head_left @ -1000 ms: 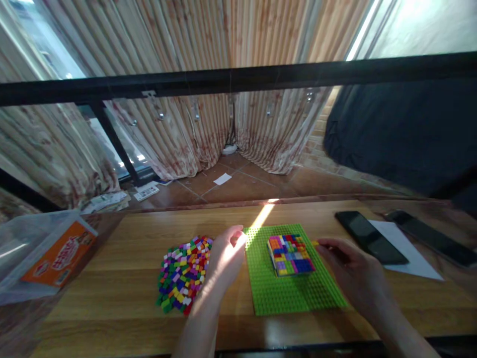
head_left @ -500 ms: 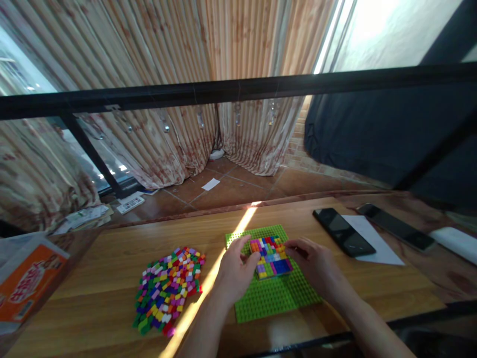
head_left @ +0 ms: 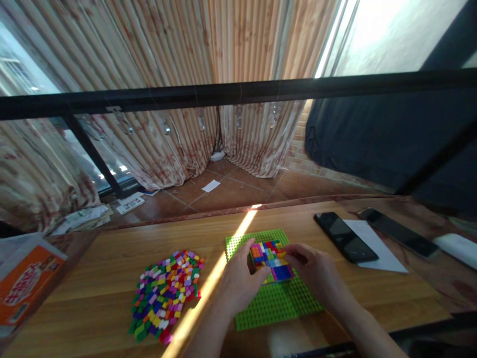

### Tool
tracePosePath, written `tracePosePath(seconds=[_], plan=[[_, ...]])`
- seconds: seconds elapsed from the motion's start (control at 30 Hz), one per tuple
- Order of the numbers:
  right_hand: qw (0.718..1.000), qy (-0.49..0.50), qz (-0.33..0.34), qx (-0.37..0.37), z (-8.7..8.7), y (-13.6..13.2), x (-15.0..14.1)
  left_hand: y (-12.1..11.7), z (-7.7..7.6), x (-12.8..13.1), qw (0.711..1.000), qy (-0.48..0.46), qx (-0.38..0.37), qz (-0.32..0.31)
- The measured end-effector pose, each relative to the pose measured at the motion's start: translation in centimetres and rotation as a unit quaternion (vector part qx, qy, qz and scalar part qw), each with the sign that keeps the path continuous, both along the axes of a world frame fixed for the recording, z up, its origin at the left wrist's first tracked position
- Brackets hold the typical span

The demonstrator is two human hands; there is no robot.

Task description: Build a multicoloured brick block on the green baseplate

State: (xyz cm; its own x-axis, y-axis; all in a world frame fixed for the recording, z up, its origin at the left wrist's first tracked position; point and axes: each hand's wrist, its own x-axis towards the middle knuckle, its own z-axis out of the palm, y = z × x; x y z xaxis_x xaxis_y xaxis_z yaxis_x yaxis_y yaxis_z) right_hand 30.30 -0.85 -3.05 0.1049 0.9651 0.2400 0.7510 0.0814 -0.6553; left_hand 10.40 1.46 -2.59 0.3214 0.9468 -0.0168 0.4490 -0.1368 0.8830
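Note:
A multicoloured slab of building bricks (head_left: 276, 261) lies on a green studded baseplate (head_left: 272, 308). My left hand (head_left: 242, 278) grips the slab's left side, its index finger at the far left corner and its thumb over the near left part. At the slab's right edge is my right hand (head_left: 313, 266), thumb and fingertips pinched together just over the bricks. Whatever is between those right fingertips is too small or hidden to make out.
Loose coloured bricks (head_left: 167, 293) are heaped on the wooden table (head_left: 112, 263), left of the baseplate. A black phone (head_left: 346, 237) rests partly on white paper (head_left: 376, 248) at right, with another phone (head_left: 398, 231) beyond. An orange-and-white package (head_left: 28, 286) stands far left.
My left thumb has moved right and nearer, now covering the slab's near left part. My right hand stays pinched at the right edge. The view has shifted slightly.

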Motion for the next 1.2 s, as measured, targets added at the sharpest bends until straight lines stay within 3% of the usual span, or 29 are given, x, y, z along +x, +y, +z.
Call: tracePosePath(seconds=[0.3,0.57,0.8,1.2], plan=[[0.988,0.143,-0.029,-0.049,-0.3,-0.3,0.1,0.0,0.3,0.0,1.0,-0.003,-0.002,-0.001],[0.983,0.159,-0.064,-0.061,0.4,-0.1,-0.3,-0.2,0.5,0.2,1.0,0.006,0.004,0.0],[0.954,0.283,-0.061,-0.075,-0.6,0.3,-0.3,-0.2,0.4,0.2,1.0,0.005,0.011,0.001],[0.948,0.306,-0.058,-0.063,-0.7,0.5,-0.5,-0.2,0.6,0.2,1.0,0.0,0.01,0.006]])
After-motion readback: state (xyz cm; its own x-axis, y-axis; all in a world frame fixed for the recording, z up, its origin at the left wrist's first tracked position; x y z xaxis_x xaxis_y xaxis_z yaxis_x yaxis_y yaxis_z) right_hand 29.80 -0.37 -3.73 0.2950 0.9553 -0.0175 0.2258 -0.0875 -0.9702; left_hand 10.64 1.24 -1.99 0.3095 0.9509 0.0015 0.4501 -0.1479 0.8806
